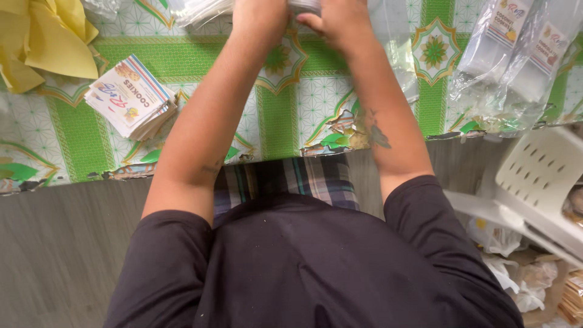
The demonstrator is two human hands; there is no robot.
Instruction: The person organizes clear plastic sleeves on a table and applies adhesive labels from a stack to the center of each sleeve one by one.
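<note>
Both my arms reach forward over a table covered in a green patterned cloth [79, 133]. My left hand [261, 15] and my right hand [337, 21] meet at the top edge of the view, partly cut off. Between them shows a small clear-and-white plastic packet [305, 5]. My right thumb and curled fingers press against it. The fingers of my left hand are out of frame, so its grip is hidden.
A fanned stack of printed label cards [130, 96] lies left of my arms, with yellow paper [42, 42] behind it. Clear labelled plastic bags [516, 61] lie at the right. A white plastic chair [540, 176] stands beside me, above crumpled bags [522, 273]. The cloth's near edge is torn.
</note>
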